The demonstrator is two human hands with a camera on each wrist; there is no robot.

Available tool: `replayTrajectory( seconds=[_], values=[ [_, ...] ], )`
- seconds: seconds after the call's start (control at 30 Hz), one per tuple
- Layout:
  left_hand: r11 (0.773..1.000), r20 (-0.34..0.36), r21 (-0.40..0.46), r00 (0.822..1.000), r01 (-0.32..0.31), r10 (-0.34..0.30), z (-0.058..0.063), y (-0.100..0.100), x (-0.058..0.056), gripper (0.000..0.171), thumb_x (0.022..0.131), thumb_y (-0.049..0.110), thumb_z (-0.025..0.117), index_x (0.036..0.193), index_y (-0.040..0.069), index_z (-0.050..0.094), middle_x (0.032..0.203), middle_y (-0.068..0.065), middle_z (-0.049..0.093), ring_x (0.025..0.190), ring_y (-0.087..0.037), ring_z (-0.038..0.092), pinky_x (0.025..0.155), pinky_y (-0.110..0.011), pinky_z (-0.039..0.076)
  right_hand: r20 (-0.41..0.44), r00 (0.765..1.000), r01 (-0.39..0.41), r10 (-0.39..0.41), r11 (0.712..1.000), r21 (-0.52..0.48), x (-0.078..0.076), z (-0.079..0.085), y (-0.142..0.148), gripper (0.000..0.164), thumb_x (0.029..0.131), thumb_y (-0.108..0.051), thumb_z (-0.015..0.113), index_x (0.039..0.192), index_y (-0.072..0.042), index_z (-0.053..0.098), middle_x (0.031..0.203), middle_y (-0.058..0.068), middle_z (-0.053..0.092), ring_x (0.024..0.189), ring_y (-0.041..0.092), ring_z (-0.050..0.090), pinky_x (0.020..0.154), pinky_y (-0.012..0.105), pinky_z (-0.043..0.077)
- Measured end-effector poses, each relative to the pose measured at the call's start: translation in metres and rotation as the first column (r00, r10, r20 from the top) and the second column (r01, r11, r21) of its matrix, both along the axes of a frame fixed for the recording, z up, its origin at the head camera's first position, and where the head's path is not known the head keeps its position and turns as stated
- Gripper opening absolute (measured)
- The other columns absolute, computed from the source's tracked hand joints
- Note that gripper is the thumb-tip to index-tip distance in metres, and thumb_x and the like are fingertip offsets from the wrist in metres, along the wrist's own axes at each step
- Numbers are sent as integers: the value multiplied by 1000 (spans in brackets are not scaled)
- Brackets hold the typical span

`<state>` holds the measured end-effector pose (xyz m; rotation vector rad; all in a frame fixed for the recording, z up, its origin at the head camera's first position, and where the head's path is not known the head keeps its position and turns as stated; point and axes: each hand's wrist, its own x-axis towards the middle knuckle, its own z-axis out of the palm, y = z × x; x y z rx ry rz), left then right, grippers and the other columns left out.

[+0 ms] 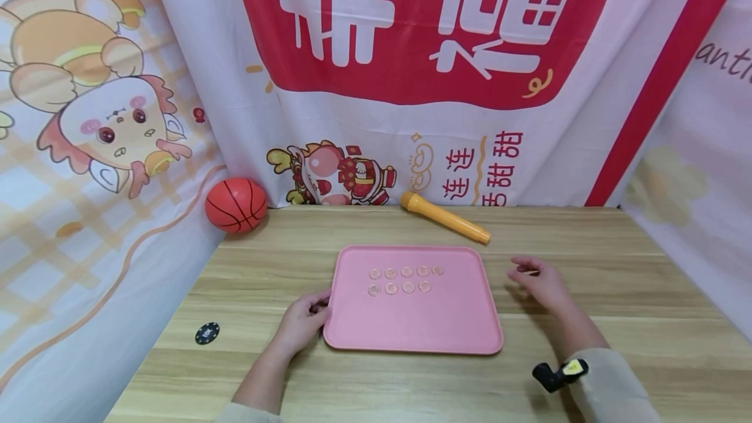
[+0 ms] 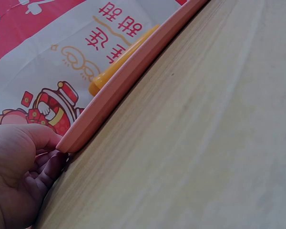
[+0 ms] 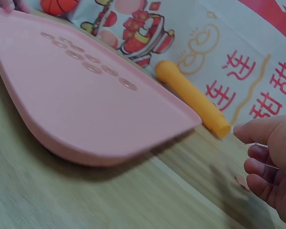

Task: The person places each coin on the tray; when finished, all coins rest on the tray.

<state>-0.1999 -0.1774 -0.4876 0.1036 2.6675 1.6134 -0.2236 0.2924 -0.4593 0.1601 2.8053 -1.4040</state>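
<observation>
A pink tray (image 1: 411, 331) lies on the table, holding several copper-coloured coins (image 3: 91, 67) in two rows. At the tray's left edge my left hand (image 1: 305, 322) pinches the rim between thumb and fingers; the left wrist view shows this hand (image 2: 19, 167) at the tray's corner (image 2: 86, 129). My right hand (image 1: 543, 282) is above the table, right of the tray and apart from it. In the right wrist view its fingers (image 3: 264, 167) are loosely bent, partly covering a small copper-coloured coin (image 3: 241, 182) that seems to lie on the table.
An orange toy microphone (image 1: 446, 217) lies behind the tray. A red toy basketball (image 1: 236, 205) sits at the back left corner. On the table's left side is a black poker chip (image 1: 207, 333). Printed cloths (image 1: 423, 93) hang at the back and sides.
</observation>
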Motion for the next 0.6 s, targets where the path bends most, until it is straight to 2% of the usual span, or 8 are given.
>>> replayTrajectory(
  seconds=[0.13, 0.33, 0.6],
  values=[
    [1000, -2, -8, 1000, -1, 1, 0, 0, 0, 38, 88, 4, 65, 126, -1, 64, 108, -13, 68, 87, -12, 57, 71, -19, 47, 22, 1000, 20, -21, 999, 48, 1, -2, 13, 55, 95, -29, 63, 136, 5, 51, 119, 25, 57, 85, 15, 57, 66, 25, 50],
    [1000, -6, -10, 1000, -3, 3, -1, 0, 0, 38, 88, 4, 65, 125, -2, 64, 110, -14, 67, 87, -12, 57, 72, -19, 47, 23, 1000, -12, 9, 993, 114, 2, -9, 26, 57, 94, -34, 65, 131, 8, 54, 119, 26, 62, 105, 30, 59, 80, 29, 48],
    [1000, -7, -9, 1000, 0, 0, -1, 0, 0, 38, 88, 4, 65, 125, -2, 64, 109, -14, 67, 87, -13, 57, 73, -20, 48, 97, 995, -19, 1, 983, 183, -6, -13, 31, 59, 94, -41, 63, 129, 6, 56, 119, 27, 60, 106, 36, 56, 93, 50, 45]
  ],
)
